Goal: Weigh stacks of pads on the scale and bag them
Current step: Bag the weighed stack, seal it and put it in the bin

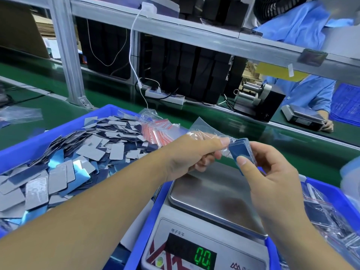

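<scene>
Bagging is the step I log here: my right hand pinches a stack of blue pads between thumb and fingers, held in the air above the scale, while my left hand grips a small clear bag, its mouth meeting the stack's leading edge. Item: scale, steel pan bare, green display showing what I read as zero, so I judge this stack is already off the pan. Item: loose pads, grey and blue, heaped in the blue bin left of the scale. Item: spare bags with red strips, on the far side of that heap, beyond the scale's left corner. Item: filled bags in the bin right of the scale. Item: another worker in a blue coat, well beyond the scale across the green belt. To do this step well, I would keep the stack squared so no pad fans out, hold the bag mouth spread wide with the left fingers, feed one short edge in first, and slide it home before releasing. Risk, in my judgement: a corner snagging the thin film and spilling pads onto the pan.
</scene>
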### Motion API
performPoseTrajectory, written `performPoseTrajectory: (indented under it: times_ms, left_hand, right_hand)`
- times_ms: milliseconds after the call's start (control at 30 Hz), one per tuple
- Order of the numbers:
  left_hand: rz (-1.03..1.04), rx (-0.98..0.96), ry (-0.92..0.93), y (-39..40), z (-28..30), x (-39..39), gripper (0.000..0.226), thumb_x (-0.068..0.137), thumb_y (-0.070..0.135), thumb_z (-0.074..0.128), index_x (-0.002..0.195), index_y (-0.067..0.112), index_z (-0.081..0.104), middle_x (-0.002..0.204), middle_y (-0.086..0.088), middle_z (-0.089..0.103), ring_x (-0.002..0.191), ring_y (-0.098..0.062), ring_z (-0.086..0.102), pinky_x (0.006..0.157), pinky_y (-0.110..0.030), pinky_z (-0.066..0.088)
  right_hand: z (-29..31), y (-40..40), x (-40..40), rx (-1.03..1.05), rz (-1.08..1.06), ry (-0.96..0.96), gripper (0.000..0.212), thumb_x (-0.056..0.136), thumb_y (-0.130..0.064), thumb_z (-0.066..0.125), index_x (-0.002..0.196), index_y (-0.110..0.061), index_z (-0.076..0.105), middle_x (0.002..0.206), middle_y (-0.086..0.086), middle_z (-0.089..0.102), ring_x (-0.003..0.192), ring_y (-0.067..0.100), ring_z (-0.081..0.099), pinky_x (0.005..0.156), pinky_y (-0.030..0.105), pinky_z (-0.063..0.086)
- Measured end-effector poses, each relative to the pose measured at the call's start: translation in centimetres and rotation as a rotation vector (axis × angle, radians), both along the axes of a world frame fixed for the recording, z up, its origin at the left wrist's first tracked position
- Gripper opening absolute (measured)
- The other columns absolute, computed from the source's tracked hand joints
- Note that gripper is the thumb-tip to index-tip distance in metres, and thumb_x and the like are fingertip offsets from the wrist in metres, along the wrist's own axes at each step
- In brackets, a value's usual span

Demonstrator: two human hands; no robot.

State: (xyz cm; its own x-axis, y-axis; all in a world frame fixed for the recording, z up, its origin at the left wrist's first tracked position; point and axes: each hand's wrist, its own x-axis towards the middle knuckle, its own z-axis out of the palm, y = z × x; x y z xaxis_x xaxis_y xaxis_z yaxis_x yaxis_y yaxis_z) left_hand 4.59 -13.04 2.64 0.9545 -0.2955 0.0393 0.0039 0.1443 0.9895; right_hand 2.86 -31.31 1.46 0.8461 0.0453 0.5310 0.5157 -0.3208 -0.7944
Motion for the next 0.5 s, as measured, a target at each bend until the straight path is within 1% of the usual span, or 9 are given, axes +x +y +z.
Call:
performPoseTrajectory:
  times_ms: [33, 100, 200, 267, 300, 367, 433, 500]
  left_hand:
    - [-0.006, 0.015, -0.016, -0.05, -0.04, -0.05, 0.024, 0.089, 0.039, 0.068, 0.07, 0.024, 0.067, 0.064, 0.01, 0.054, 0.055, -0.008, 0.037, 0.049, -0.019, 0.028]
    - [-0.016, 0.028, -0.039, -0.15, -0.06, -0.16, 0.017, 0.087, 0.039, 0.067, 0.076, 0.027, 0.072, 0.066, 0.011, 0.056, 0.055, -0.007, 0.037, 0.05, -0.018, 0.028]
    - [0.003, 0.003, -0.039, -0.02, -0.09, -0.07, 0.011, 0.084, 0.037, 0.071, 0.09, 0.028, 0.076, 0.07, 0.011, 0.06, 0.056, -0.007, 0.039, 0.05, -0.017, 0.03]
    - [-0.02, -0.047, -0.017, 0.13, -0.16, 0.05, 0.013, 0.083, 0.032, 0.073, 0.094, 0.024, 0.074, 0.072, 0.008, 0.06, 0.057, -0.008, 0.038, 0.049, -0.018, 0.029]
    - [-0.039, -0.071, -0.003, 0.18, -0.17, 0.05, 0.014, 0.083, 0.029, 0.074, 0.094, 0.022, 0.073, 0.073, 0.006, 0.06, 0.056, -0.008, 0.039, 0.049, -0.018, 0.029]
    - [-0.06, -0.081, 0.019, 0.19, -0.21, 0.03, 0.015, 0.081, 0.027, 0.077, 0.094, 0.022, 0.072, 0.075, 0.003, 0.062, 0.056, -0.007, 0.043, 0.049, -0.018, 0.031]
    - [-0.06, -0.076, 0.025, 0.18, -0.22, -0.01, 0.01, 0.079, 0.024, 0.078, 0.088, 0.029, 0.074, 0.075, 0.002, 0.065, 0.057, -0.008, 0.046, 0.05, -0.018, 0.032]
    - [-0.052, -0.087, 0.027, 0.19, -0.21, -0.02, 0.012, 0.079, 0.021, 0.077, 0.081, 0.033, 0.076, 0.074, 0.001, 0.066, 0.056, -0.008, 0.048, 0.051, -0.018, 0.033]
  right_hand:
    - [0.02, 0.06, -0.08, 0.005, 0.02, 0.004, 0.025, 0.081, -0.032, 0.066, 0.098, -0.05, 0.066, 0.098, -0.017, 0.072, 0.09, 0.005, 0.066, 0.079, 0.022, 0.051]
    - [0.09, 0.16, -0.2, 0.058, 0.095, 0.04, 0.026, 0.08, -0.028, 0.067, 0.097, -0.047, 0.069, 0.095, -0.015, 0.073, 0.084, 0.003, 0.066, 0.074, 0.016, 0.051]
    - [0.18, 0.12, -0.17, 0.148, 0.197, 0.132, 0.028, 0.085, -0.014, 0.073, 0.096, -0.04, 0.073, 0.092, -0.008, 0.074, 0.08, 0.005, 0.065, 0.073, 0.021, 0.052]
    - [0.15, 0.08, -0.07, 0.164, 0.197, 0.128, 0.035, 0.088, -0.007, 0.07, 0.093, -0.041, 0.074, 0.091, -0.008, 0.075, 0.08, 0.004, 0.066, 0.072, 0.019, 0.052]
    - [0.13, 0.07, -0.04, 0.162, 0.179, 0.105, 0.036, 0.088, -0.007, 0.07, 0.092, -0.042, 0.074, 0.091, -0.01, 0.075, 0.079, 0.003, 0.066, 0.071, 0.016, 0.052]
    - [0.13, 0.06, 0.03, 0.139, 0.138, 0.055, 0.031, 0.084, -0.015, 0.072, 0.093, -0.045, 0.072, 0.092, -0.012, 0.074, 0.081, 0.002, 0.067, 0.072, 0.015, 0.052]
    - [0.04, 0.03, 0.07, 0.106, 0.103, 0.014, 0.027, 0.081, -0.024, 0.069, 0.095, -0.047, 0.07, 0.095, -0.013, 0.074, 0.084, 0.003, 0.068, 0.075, 0.018, 0.053]
    - [-0.16, -0.11, 0.17, 0.068, 0.056, -0.026, 0.028, 0.081, -0.027, 0.068, 0.099, -0.048, 0.068, 0.098, -0.012, 0.073, 0.09, 0.009, 0.069, 0.08, 0.026, 0.055]
